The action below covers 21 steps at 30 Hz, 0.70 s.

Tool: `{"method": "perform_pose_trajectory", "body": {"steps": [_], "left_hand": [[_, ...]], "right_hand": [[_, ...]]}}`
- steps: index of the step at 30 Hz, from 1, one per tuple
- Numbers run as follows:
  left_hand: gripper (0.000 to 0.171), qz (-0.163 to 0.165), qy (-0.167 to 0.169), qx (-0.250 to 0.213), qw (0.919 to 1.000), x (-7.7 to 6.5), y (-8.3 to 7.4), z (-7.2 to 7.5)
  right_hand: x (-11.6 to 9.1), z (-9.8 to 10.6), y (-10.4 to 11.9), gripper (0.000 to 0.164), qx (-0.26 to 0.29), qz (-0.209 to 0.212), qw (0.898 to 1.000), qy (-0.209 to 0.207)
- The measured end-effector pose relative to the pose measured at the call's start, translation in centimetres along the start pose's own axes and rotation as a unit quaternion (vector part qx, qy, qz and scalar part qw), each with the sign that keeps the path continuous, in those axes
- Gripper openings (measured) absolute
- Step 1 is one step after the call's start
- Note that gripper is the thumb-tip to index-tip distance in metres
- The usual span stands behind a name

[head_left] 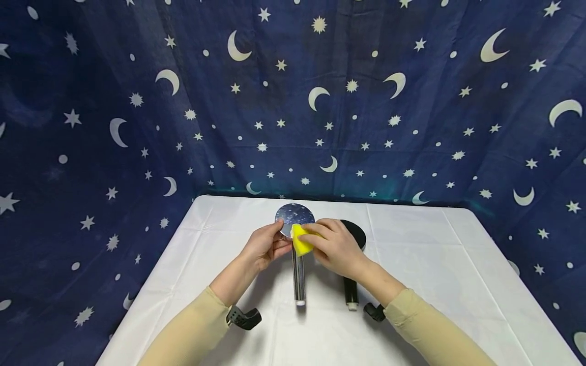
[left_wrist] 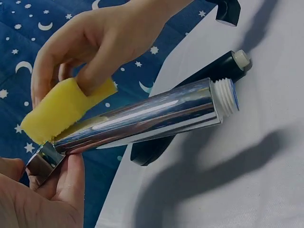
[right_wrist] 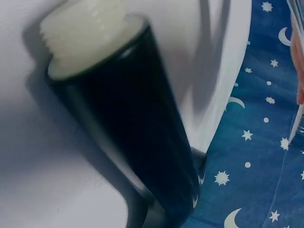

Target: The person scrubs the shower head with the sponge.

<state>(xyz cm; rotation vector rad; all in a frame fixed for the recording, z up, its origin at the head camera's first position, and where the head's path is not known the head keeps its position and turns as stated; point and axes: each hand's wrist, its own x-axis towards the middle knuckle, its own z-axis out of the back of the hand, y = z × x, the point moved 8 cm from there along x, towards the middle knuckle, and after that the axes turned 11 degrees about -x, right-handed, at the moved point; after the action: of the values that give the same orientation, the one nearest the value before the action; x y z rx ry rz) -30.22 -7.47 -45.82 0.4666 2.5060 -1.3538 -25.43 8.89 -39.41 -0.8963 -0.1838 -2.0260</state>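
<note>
My left hand (head_left: 267,247) grips a chrome shower head (head_left: 299,279) at the neck, just below its round mirror-like face. Its handle points toward me, ending in a white threaded tip seen in the left wrist view. In my right hand (head_left: 340,250) is a yellow sponge (left_wrist: 59,109), pinched between thumb and fingers. The sponge lies against the chrome at the neck, where the handle meets the head. Part of the round face is hidden behind the sponge and fingers.
A black shower head (head_left: 350,292) lies on the white-covered table (head_left: 206,264) beneath my right forearm, its threaded end (right_wrist: 85,33) toward me. Dark straps with black mounts (head_left: 244,318) hang under both wrists. A blue moon-and-star curtain (head_left: 293,91) hangs behind the table.
</note>
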Motion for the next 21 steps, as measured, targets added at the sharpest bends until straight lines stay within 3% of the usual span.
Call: {"method": "perform_pose_trajectory", "body": {"steps": [3, 8, 13, 17, 21], "left_hand": [[0.028, -0.002, -0.009, 0.003, 1.0000, 0.1, 0.0, 0.2], [0.046, -0.002, -0.017, 0.006, 0.9998, 0.3, 0.0, 0.7], [0.051, 0.001, -0.012, 0.008, 0.9999, 0.3, 0.2, 0.7], [0.041, 0.013, 0.002, 0.012, 0.9998, 0.2, 0.5, 0.4], [0.041, 0.009, 0.002, 0.002, 1.0000, 0.3, 0.3, 0.2]], "right_hand": [[-0.4, -0.1, 0.6, 0.039, 0.033, -0.002, 0.999, 0.013], [-1.6, -0.1, 3.1, 0.039, 0.098, 0.032, 0.993, 0.048], [-2.0, 0.2, 3.6, 0.042, 0.072, 0.057, 0.994, 0.050], [-1.1, 0.3, 1.9, 0.041, 0.033, 0.023, 0.999, 0.027], [-0.6, -0.1, 1.0, 0.037, 0.051, -0.013, 0.998, 0.029]]}}
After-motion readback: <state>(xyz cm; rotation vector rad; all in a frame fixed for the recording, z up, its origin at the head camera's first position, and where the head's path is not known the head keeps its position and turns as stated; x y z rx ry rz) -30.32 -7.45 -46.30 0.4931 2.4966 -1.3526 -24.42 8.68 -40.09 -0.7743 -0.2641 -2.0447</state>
